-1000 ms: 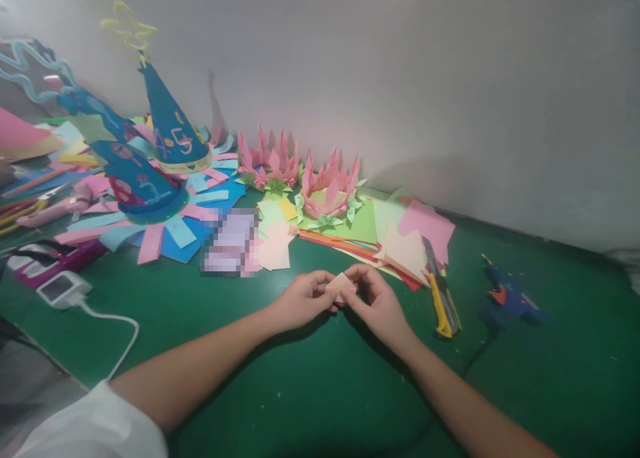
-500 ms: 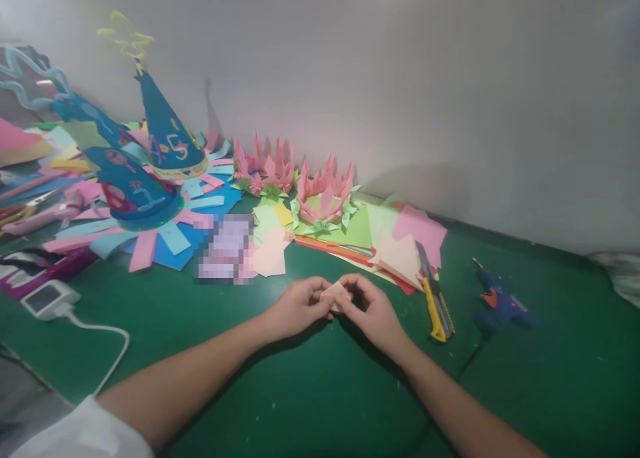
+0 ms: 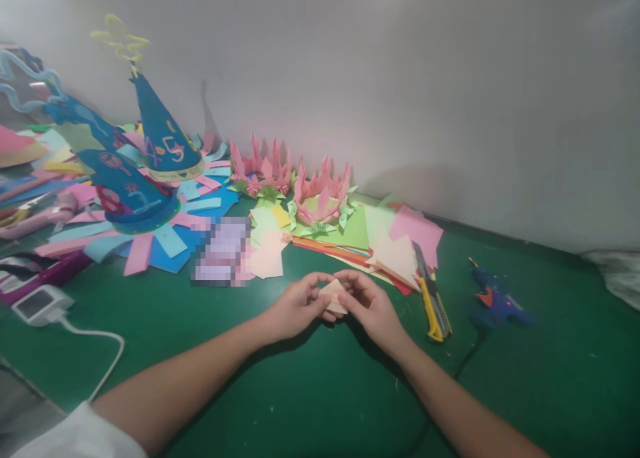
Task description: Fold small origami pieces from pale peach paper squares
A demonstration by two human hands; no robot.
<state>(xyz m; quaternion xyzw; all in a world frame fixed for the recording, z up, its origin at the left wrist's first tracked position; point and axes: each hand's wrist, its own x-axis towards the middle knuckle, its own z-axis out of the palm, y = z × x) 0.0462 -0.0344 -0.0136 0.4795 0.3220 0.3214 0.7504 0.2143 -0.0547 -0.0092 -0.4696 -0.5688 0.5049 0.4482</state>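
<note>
A small folded piece of peach paper (image 3: 334, 297) is pinched between my two hands, just above the green table (image 3: 300, 391). My left hand (image 3: 295, 309) grips its left side with the thumb on top. On the right side, my right hand (image 3: 373, 310) presses it with thumb and fingers. Some fingertips are hidden behind the paper. Beyond my hands stand two pink paper crowns with green leaves, one (image 3: 323, 201) on a stack of coloured paper (image 3: 353, 228) and another (image 3: 263, 168) to its left.
A yellow cutter (image 3: 433, 305) and a blue glue gun (image 3: 500, 305) lie to the right. Blue cone hats (image 3: 167, 135), paper strips, a blurred-out phone-like item (image 3: 220, 251) and a white device with a cable (image 3: 43, 305) are at the left.
The peach paper has turned slightly between my fingers, and more of its face shows. The whole view has shifted a little.
</note>
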